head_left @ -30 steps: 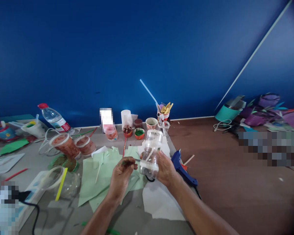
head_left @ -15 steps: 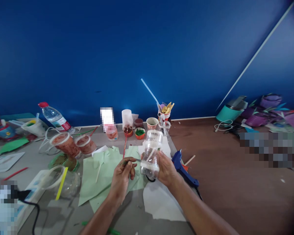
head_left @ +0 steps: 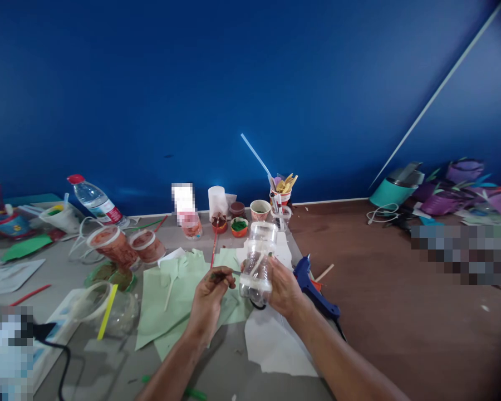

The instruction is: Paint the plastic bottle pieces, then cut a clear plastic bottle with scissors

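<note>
My right hand is wrapped round the side of a clear plastic bottle piece with frosted bands, tilted above the table. To its left, my left hand has its fingers curled and pinched, with dark smudges on them. Out of those fingers a thin grey blade-like strip points at the bottle's side. Whether the strip touches the plastic, I cannot tell. A black loop shows just under the bottle; what it belongs to is hidden. Light green paper sheets lie below my left hand.
A blue glue gun lies right of my right hand, near white paper. Small tubs of paint and a cup of wooden cutlery stand against the blue wall. Brown-coated cups and a water bottle are at left.
The fingers of my left hand have curled in a little more beside the bottle. My right hand and the bottle keep nearly the same place; the view has shifted slightly.
</note>
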A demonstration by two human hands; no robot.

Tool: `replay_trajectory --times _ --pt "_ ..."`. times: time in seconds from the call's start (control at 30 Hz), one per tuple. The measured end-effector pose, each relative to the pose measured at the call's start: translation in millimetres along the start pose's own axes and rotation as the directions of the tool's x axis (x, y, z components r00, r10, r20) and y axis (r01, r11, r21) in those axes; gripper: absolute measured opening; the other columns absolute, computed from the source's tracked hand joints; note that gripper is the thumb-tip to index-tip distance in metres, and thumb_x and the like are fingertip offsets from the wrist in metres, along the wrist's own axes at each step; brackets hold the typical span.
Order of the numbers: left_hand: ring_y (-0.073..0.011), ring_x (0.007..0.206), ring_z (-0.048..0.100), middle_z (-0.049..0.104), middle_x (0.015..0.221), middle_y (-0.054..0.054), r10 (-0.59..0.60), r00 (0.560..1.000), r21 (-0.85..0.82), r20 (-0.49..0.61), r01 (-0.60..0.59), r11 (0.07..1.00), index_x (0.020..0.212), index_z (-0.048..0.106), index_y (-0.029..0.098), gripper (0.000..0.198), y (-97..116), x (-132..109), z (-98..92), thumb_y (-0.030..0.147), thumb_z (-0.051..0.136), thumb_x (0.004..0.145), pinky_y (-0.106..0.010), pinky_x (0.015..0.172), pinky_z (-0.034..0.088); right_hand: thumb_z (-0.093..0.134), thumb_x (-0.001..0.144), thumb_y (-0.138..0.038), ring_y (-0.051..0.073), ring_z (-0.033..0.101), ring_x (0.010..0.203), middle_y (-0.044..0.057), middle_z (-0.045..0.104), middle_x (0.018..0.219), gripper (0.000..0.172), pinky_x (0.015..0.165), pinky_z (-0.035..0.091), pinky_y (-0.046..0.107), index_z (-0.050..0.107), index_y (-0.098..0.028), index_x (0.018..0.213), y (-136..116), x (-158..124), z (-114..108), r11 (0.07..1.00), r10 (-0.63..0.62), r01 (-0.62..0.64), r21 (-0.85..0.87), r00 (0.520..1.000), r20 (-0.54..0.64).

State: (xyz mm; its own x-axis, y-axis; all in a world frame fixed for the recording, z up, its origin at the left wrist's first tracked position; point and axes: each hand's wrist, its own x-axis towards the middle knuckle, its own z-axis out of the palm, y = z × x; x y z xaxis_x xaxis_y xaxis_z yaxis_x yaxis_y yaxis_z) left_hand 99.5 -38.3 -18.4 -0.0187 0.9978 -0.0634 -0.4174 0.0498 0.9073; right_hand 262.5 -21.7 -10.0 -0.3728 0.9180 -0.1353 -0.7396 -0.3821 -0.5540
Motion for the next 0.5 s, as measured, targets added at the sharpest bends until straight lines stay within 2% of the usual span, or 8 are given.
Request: replay_trajectory --times 0.1,0.23,0.4,0.5 --pt "-0.0107 0.064 0.053 0.059 0.067 0.003 -0.020 1.000 -0.030 -0.002 0.020 0.999 0.084 0.066 0.018 0.021 2.7 -2.2 3.1 0.030 0.075 0.070 -0.026 0.075 0.043 0.064 0.075 -0.047 0.027 0.066 0.095 0.007 0.072 0.084 0.031 0.078 0.053 0.040 0.060 -0.020 0.090 -0.4 0.1 -1.1 1.000 0.002 -0.002 -0.015 1.000 0.004" --pt "-0.0080 0.052 0.042 0.046 0.053 0.009 -0.022 0.999 -0.012 -0.029 0.021 1.000 0.093 0.064 0.019 0.023 5.3 -1.4 5.1 0.036 0.067 0.078 -0.030 0.080 0.044 0.063 0.077 -0.047 0.027 0.066 0.097 0.007 0.072 0.087 0.031 0.078 0.053 0.040 0.061 -0.019 0.091 -2.8 -1.1 -0.8 1.000 0.011 -0.010 -0.029 1.000 0.006" --pt "-0.0111 0.067 0.054 0.059 0.071 0.003 -0.028 0.998 -0.006 -0.051 0.028 1.000 0.090 0.064 0.018 0.026 4.8 1.8 3.2 0.024 0.074 0.067 -0.027 0.074 0.043 0.064 0.077 -0.045 0.026 0.066 0.096 0.007 0.072 0.089 0.031 0.078 0.053 0.040 0.061 -0.019 0.093 -3.7 -1.9 -0.1 1.000 0.011 -0.011 -0.008 1.000 -0.007" --pt "-0.0118 0.069 0.055 0.060 0.070 0.002 -0.048 0.998 0.000 -0.040 0.048 0.999 0.082 0.065 0.017 0.021 3.8 2.3 2.2 0.019 0.073 0.063 -0.025 0.073 0.042 0.066 0.074 -0.045 0.026 0.066 0.096 0.007 0.072 0.087 0.032 0.078 0.053 0.040 0.060 -0.020 0.092 -3.4 -1.6 -0.2 1.000 0.021 -0.021 -0.007 1.000 -0.002"
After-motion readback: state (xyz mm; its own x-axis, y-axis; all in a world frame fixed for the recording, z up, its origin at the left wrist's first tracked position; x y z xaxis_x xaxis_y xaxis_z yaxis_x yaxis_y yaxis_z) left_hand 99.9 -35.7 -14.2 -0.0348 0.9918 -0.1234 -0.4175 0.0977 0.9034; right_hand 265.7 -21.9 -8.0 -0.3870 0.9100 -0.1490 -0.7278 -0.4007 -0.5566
